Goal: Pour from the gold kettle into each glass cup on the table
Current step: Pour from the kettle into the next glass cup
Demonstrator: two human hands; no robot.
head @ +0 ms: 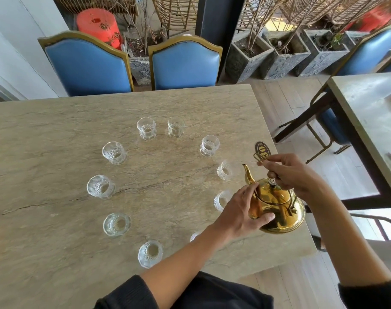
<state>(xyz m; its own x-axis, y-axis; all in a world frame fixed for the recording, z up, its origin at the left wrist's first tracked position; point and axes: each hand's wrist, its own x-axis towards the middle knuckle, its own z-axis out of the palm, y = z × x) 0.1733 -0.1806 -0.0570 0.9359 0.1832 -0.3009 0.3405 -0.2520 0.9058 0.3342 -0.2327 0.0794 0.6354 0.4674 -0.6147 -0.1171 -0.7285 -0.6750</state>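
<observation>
Ten cups, it seems, all look empty; pouring is not started. The right hand grips the kettle handle, and the left hand presses its side, the nearest cup just beyond.

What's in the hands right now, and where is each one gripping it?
Both hold the gold kettle: the right hand grips its raised handle, and the left hand steadies the body just below the spout.

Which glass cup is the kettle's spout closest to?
The glass cup just left of the spout tip of the gold kettle, on the ring's right side. The other cups sit farther off; the one below it is beside the kettle's body, not its spout.
</observation>
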